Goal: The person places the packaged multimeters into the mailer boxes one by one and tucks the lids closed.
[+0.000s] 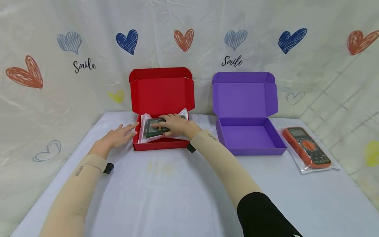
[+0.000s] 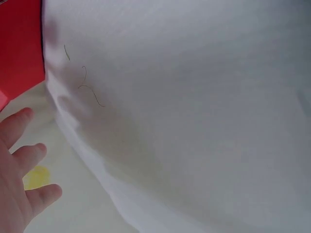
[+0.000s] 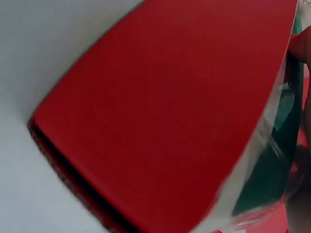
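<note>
In the head view a dark green device in a clear bag (image 1: 152,133) lies in the open red box (image 1: 161,144), its bag rising at the box's right back corner. My right hand (image 1: 177,126) lies over the device, fingers spread, touching it; the palm hides part of it. At the box's left wall, my left hand (image 1: 119,136) has its fingers spread, the fingertips at the wall. The left wrist view shows this hand (image 2: 22,170) with spread fingers near the red box (image 2: 19,48). In the right wrist view, the green device (image 3: 269,174) shows behind the red wall (image 3: 160,111).
A purple box (image 1: 250,135) stands with its lid up to the right of the red one. Farther right, an orange multimeter in a clear bag (image 1: 308,148) lies on the white tablecloth (image 1: 165,197). A curtain printed with hearts (image 1: 204,19) hangs behind.
</note>
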A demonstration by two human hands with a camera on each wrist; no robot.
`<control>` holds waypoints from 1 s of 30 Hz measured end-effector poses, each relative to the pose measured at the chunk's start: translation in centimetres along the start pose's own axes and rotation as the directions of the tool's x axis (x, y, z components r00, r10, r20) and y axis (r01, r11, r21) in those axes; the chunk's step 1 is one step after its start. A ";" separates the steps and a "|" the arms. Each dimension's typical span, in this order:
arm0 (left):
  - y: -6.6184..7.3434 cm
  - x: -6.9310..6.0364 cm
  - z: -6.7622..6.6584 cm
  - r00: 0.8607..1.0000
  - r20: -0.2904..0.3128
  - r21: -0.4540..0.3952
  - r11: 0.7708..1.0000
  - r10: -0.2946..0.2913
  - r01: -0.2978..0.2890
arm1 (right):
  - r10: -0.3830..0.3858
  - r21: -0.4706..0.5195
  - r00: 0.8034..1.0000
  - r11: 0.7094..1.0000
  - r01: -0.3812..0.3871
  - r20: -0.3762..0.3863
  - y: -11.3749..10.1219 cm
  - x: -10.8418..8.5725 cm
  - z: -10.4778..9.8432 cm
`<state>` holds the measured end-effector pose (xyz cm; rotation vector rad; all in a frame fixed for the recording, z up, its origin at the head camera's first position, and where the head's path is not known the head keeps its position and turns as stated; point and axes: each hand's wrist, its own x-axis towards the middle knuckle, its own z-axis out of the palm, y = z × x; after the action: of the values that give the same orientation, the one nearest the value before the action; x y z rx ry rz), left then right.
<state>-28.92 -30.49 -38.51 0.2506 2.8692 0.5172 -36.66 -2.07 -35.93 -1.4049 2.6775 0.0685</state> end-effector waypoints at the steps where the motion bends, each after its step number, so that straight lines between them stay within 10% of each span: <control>1: 0.0 0.0 -0.1 1.000 0.001 0.002 1.000 -0.003 0.003 | -0.003 0.003 1.000 1.000 0.003 -0.001 -0.1 0.1 0.0; 30: 0.2 0.4 0.4 0.999 -0.013 0.013 0.999 -0.037 0.037 | 0.020 0.190 1.000 0.982 -0.023 0.017 0.3 0.2 3.2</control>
<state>-29.18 -30.11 -38.93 0.1962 2.8846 0.4948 -36.79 -1.78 -39.12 -1.3129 2.6065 -0.1697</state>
